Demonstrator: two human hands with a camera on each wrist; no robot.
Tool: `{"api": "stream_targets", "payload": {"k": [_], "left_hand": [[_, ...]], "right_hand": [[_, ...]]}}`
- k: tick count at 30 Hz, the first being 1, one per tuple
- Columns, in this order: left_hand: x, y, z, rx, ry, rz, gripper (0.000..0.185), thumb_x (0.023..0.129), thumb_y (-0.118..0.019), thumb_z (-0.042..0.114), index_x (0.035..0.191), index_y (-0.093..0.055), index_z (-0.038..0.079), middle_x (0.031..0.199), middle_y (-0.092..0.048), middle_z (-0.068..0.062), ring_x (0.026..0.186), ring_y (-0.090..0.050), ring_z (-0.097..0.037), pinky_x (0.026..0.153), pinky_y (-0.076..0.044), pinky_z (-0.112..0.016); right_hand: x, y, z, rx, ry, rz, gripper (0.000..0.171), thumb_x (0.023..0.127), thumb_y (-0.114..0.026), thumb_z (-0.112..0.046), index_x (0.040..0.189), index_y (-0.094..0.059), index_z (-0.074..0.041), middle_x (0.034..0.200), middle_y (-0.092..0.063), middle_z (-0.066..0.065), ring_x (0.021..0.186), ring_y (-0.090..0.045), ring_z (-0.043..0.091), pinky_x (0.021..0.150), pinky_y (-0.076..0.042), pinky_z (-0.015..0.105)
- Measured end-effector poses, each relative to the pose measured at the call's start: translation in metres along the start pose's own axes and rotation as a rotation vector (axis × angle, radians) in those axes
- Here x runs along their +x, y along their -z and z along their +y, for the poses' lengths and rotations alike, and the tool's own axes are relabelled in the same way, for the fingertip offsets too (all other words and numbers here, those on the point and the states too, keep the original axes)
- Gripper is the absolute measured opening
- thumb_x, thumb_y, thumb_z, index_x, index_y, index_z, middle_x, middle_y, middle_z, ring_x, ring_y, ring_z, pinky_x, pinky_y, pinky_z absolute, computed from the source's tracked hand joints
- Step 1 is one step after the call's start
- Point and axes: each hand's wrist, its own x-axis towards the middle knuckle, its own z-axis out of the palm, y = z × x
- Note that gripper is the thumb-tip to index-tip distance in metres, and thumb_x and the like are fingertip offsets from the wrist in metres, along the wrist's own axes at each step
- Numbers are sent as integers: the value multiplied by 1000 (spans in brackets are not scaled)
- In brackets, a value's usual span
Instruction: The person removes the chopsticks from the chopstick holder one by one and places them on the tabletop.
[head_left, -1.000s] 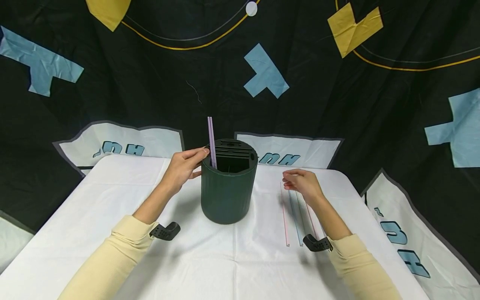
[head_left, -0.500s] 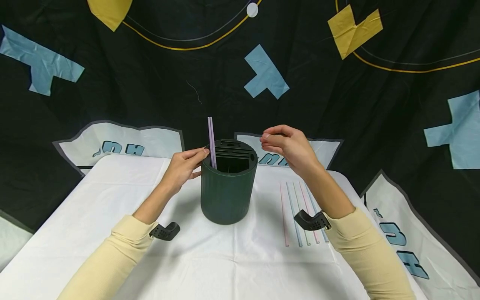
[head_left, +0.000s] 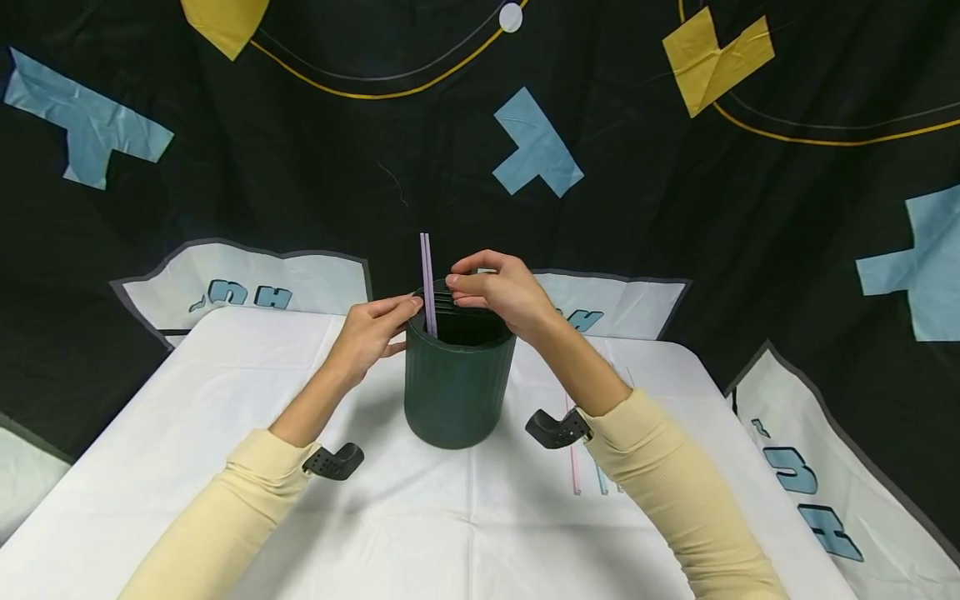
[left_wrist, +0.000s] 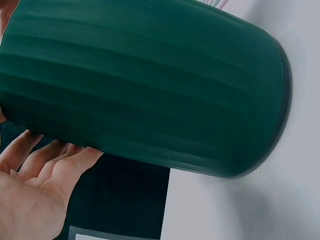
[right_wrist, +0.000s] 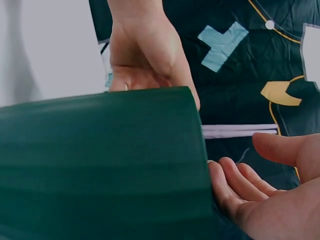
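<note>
A round dark green utensil holder [head_left: 456,396] stands upright on the white table, slots at the back of its top and an opening in front. Two purple straws [head_left: 427,279] stick up inside its left edge. My left hand [head_left: 369,335] holds the holder's left side near the rim; in the left wrist view its fingers [left_wrist: 75,162] lie against the wall. My right hand [head_left: 498,293] hovers over the slotted top, just right of the straws. In the right wrist view its thumb and fingers [right_wrist: 232,187] are apart with nothing between them.
Right of the holder, a pink straw [head_left: 575,468] and a blue straw [head_left: 602,481] lie on the white table [head_left: 360,517], partly hidden by my right arm. A black cloth [head_left: 315,183] with blue and yellow shapes hangs behind.
My right hand has risen from above the straws on the table and swung left to the holder's top. My left hand, the holder and the purple straws have stayed in place.
</note>
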Motion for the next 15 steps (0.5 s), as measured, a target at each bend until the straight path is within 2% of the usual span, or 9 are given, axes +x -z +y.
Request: {"api": "stream_targets", "payload": {"k": [6,12,15], "left_hand": [[0,0,0,1,1,1,54,100,-63,44,143,-60,11,145,-59,-10,135,-57,-30,99,-55,-49],[0,0,0,12,5,-3,55,100,-63,45,143,-59,11,147,-58,-11,136,-56,-31,99,-55,-49],[0,1,0,8,8,-1,54,100,-63,44,143,-60,11,147,-57,-10,136,-56,-31,99,-55,-49]], "right_hand": [[9,-13,7,10,2,-11,28,96,-69,-11,120,-64,2,118,-65,15,111,-69,34,98,-58,36],[12,-18,17,-119,22,-35,18,95,-71,-17,109,-69,-5,109,-70,10,106,-68,25,105,-53,45],[13,-19,20,-139,43,-29,15,94,-73,-16,105,-69,-7,104,-74,9,105,-67,24,106,-51,46]]}}
